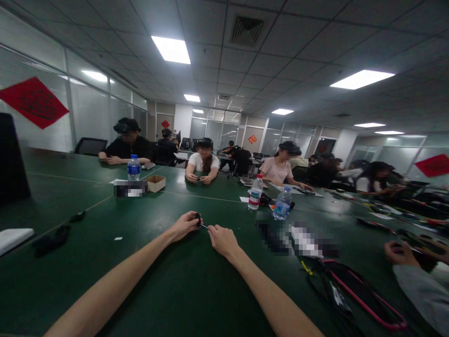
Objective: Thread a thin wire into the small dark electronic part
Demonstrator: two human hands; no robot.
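Observation:
My left hand (185,225) is closed around a small black part (199,219) held just above the green table. It is too small and dark for me to tell its kind. Fingers of my right hand (223,240) pinch a thin metal-shafted tool (204,226), much like a small screwdriver; its handle is hidden in the hand. The shaft points left, and its far end meets the black part or lies right against it. Both forearms reach forward over the table (168,299).
Ahead stand a blue-labelled bottle (133,168), a small cardboard box (155,183), a red-capped bottle (256,193) and another bottle (282,204). A pink-edged black case (365,295) and cables lie right, near a co-worker's hand (401,255). Left are dark items (52,241). Several people sit around.

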